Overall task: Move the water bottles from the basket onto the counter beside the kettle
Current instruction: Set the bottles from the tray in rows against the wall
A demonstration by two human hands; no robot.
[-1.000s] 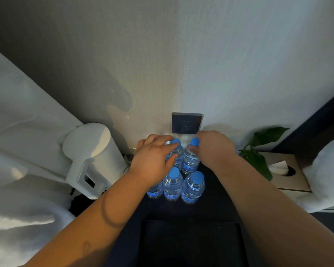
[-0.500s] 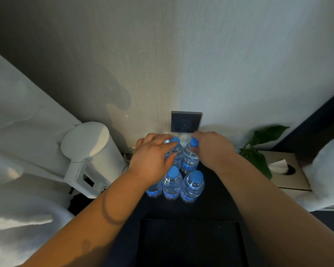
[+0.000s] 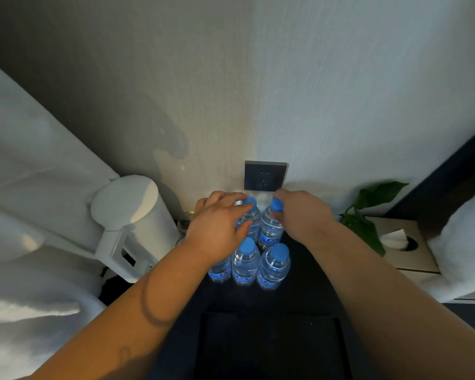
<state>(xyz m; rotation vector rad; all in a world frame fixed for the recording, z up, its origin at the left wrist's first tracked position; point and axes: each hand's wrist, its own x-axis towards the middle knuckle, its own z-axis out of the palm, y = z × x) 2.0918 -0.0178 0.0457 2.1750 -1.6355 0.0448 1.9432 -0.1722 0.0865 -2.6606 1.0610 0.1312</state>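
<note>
Several clear water bottles with blue caps stand in two rows on the dark counter (image 3: 307, 286), just right of the white kettle (image 3: 133, 215). My left hand (image 3: 217, 229) grips the back left bottle (image 3: 251, 215) from above, fingers over its cap and thumb on its side. My right hand (image 3: 303, 215) holds the back right bottle (image 3: 269, 229) at its neck, just under the blue cap. Three bottles (image 3: 246, 263) stand in the front row, the left one half hidden under my left wrist. A dark basket (image 3: 269, 319) lies near me, its inside too dark to see.
A dark wall socket (image 3: 265, 175) sits just behind the bottles. A small glass (image 3: 185, 224) stands between kettle and bottles. To the right are a green plant (image 3: 368, 212) and a tissue box (image 3: 403, 242). White fabric (image 3: 33, 201) lies on the left.
Both hands stay on the two back bottles, and the bottles stand where they were. Only the view has shifted slightly.
</note>
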